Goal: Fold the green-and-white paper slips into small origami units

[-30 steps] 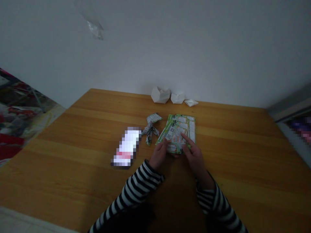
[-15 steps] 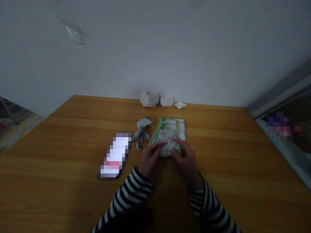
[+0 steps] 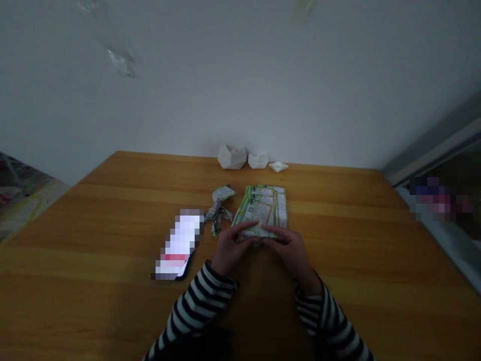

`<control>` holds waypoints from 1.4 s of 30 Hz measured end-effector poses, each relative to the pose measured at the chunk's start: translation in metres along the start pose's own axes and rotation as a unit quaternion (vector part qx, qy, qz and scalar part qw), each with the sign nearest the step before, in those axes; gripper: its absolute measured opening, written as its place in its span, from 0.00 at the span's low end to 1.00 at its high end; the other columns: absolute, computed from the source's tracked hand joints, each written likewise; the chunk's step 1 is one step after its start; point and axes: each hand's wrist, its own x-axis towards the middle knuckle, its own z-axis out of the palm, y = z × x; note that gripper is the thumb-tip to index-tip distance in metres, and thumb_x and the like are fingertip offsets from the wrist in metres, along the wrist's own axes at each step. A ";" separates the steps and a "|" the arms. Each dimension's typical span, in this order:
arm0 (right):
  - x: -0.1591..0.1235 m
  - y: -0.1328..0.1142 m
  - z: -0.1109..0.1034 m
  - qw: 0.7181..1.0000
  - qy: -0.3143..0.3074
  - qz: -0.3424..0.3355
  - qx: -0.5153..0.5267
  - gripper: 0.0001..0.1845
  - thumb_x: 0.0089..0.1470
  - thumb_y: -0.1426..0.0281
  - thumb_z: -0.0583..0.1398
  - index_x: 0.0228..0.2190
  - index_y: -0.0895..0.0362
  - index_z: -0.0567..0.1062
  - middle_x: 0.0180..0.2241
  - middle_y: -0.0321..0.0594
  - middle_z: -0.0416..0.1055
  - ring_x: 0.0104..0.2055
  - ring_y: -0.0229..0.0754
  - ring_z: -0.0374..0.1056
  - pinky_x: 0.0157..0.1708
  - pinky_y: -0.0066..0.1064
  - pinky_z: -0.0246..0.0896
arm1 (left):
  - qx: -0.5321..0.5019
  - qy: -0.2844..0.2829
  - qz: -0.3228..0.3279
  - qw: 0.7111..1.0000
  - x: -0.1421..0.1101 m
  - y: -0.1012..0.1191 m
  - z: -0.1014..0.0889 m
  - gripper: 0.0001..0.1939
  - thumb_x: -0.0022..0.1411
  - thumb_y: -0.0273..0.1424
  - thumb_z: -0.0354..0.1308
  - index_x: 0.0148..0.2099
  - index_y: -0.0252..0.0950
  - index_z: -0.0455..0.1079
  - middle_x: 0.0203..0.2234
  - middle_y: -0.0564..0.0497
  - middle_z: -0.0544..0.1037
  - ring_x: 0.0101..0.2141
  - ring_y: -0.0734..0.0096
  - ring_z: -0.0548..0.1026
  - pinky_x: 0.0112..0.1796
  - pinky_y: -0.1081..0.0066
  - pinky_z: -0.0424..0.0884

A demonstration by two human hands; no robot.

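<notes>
A fanned stack of green-and-white printed leaflets (image 3: 266,208) lies on the wooden table (image 3: 356,250) in front of me. My left hand (image 3: 231,248) and my right hand (image 3: 291,250) both pinch the near edge of the top leaflet, which is lifted and bent upward. Both sleeves are black-and-white striped. Just left of the stack lie two folded shapes made from the same printed paper (image 3: 220,213).
A phone with a lit screen (image 3: 178,245) lies left of my hands. Three white folded paper shapes (image 3: 248,159) stand at the table's far edge against the white wall. A window frame runs along the right side (image 3: 432,145).
My fingers have pulled back from the middle of the top leaflet to its near edge and now lift and fold that edge. The camera view shifted left and then steadied.
</notes>
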 end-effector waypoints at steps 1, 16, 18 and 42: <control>-0.001 -0.001 0.000 1.000 0.010 0.001 -0.004 0.17 0.41 0.67 0.68 0.38 0.54 0.81 0.38 0.41 0.80 0.39 0.48 0.76 0.42 0.40 0.73 | -0.016 0.000 -0.011 1.000 0.000 0.000 -0.001 0.22 0.49 0.30 0.67 0.49 0.35 0.74 0.44 0.45 0.80 0.46 0.57 0.76 0.50 0.59 0.69; 0.004 0.008 -0.011 0.998 0.063 0.011 -0.019 0.17 0.42 0.66 0.68 0.38 0.56 0.81 0.36 0.42 0.80 0.36 0.47 0.77 0.40 0.40 0.72 | -0.143 -0.121 -0.054 0.981 0.002 0.000 -0.010 0.41 0.56 0.32 0.61 0.67 0.36 0.46 0.31 0.49 0.81 0.33 0.67 0.78 0.35 0.70 0.73; 0.003 0.005 -0.010 0.997 0.060 0.002 -0.038 0.15 0.42 0.66 0.68 0.35 0.56 0.81 0.34 0.42 0.80 0.35 0.47 0.77 0.39 0.40 0.72 | -0.115 -0.082 -0.046 0.989 0.003 0.001 -0.011 0.31 0.57 0.34 0.60 0.62 0.36 0.60 0.33 0.49 0.81 0.32 0.68 0.77 0.35 0.71 0.73; -0.002 0.006 -0.008 0.997 0.028 -0.036 -0.064 0.08 0.44 0.66 0.66 0.30 0.53 0.82 0.31 0.40 0.81 0.33 0.47 0.77 0.37 0.39 0.74 | 0.067 0.027 0.107 0.992 0.002 -0.007 -0.008 0.17 0.52 0.32 0.66 0.46 0.37 0.76 0.36 0.44 0.82 0.36 0.63 0.78 0.39 0.66 0.73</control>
